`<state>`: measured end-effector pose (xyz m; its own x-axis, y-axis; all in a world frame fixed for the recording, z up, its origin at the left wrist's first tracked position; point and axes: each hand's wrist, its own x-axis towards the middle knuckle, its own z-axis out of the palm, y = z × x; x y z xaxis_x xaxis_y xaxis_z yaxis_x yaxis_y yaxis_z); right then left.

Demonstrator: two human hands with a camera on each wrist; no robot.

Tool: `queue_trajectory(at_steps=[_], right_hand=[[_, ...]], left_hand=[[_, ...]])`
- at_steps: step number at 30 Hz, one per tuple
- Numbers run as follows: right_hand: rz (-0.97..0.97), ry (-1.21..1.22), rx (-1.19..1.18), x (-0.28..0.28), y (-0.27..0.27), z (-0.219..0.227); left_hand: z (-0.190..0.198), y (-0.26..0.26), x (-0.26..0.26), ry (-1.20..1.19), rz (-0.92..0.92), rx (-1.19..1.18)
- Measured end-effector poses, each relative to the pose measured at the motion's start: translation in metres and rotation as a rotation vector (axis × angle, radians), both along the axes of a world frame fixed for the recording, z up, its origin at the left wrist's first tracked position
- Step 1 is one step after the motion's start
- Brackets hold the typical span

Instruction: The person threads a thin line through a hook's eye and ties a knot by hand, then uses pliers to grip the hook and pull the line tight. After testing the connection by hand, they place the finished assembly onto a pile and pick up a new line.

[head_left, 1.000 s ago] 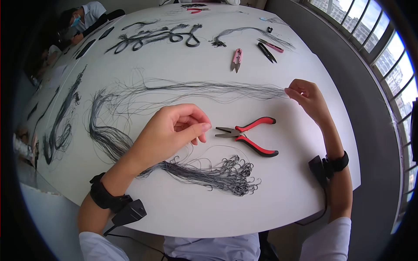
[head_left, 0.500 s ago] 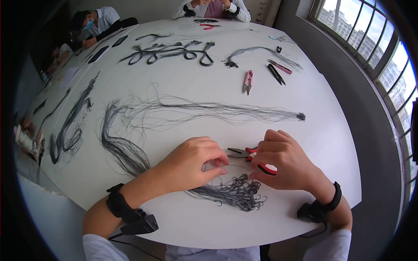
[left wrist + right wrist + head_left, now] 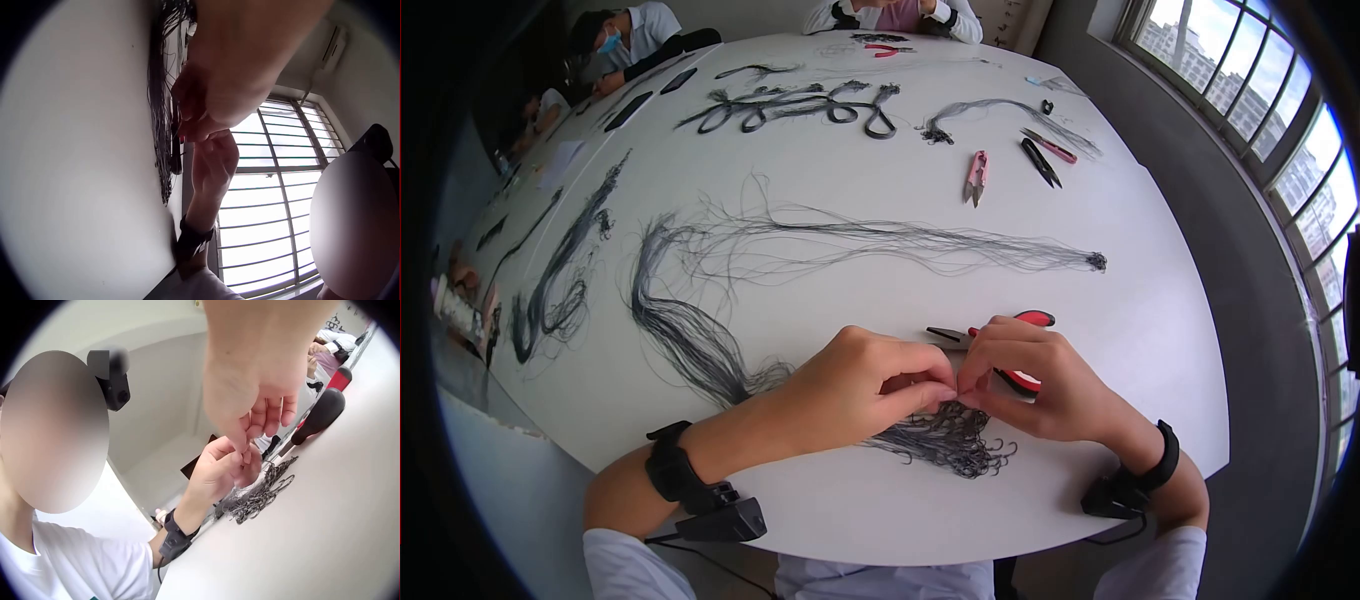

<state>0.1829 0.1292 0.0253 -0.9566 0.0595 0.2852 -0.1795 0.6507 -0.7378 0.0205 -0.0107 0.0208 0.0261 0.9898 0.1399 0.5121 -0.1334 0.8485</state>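
Note:
Above a thick bundle of dark strands with hooked ends (image 3: 960, 448), the two hands meet at their fingertips. The left hand (image 3: 865, 390) pinches a thin strand between thumb and fingers, mostly hidden by them. Thumb and index finger of the right hand (image 3: 1040, 385) pinch at the same spot; what lies between them is too small to make out. Red-handled pliers (image 3: 1035, 319) lie partly behind the right hand. In the right wrist view, the left hand (image 3: 219, 469) touches the right hand (image 3: 259, 387) over the hooks (image 3: 256, 497).
A thinner strand bundle (image 3: 900, 238) stretches across the white table (image 3: 800, 510), its knotted end at the right. Beyond lie pink snips (image 3: 976, 178), black snips (image 3: 1040, 162), looped bundles (image 3: 840, 108) and phones (image 3: 628, 112). Other people sit at the far and left sides.
The right hand has let go of the thin bundle's end and come down and left to the left hand's fingertips. The camera view has shifted.

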Motion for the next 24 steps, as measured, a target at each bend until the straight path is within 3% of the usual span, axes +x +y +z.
queue_trajectory(at_steps=[2, 4, 8, 12, 14, 21, 23, 24], right_hand=[[-0.06, -0.098, 0.02, 0.003, 0.004, 0.0], [-0.082, -0.089, 0.074, 0.004, 0.007, -0.002], [-0.1, -0.106, 0.235, 0.006, 0.008, -0.001], [-0.111, -0.037, 0.237, 0.002, 0.002, -0.006], [-0.109, -0.05, 0.274, 0.001, 0.0, -0.007], [-0.067, 0.003, 0.273, 0.0, -0.001, -0.013], [-0.053, -0.021, 0.283, 0.0, -0.002, -0.01], [-0.052, -0.022, 0.283, 0.0, -0.003, -0.01]], left_hand=[[0.002, 0.0, -0.001, -0.074, 0.068, -0.129], [-0.006, 0.001, -0.008, -0.044, 0.169, 0.014], [-0.002, 0.001, -0.015, -0.022, 0.199, -0.058], [-0.006, 0.001, -0.013, -0.064, 0.195, -0.103], [-0.009, 0.001, -0.013, 0.037, 0.162, -0.023], [-0.002, -0.002, -0.007, 0.134, 0.121, -0.095], [-0.003, -0.003, -0.005, 0.353, 0.095, 0.055], [-0.005, -0.003, -0.005, 0.352, 0.095, 0.055]])
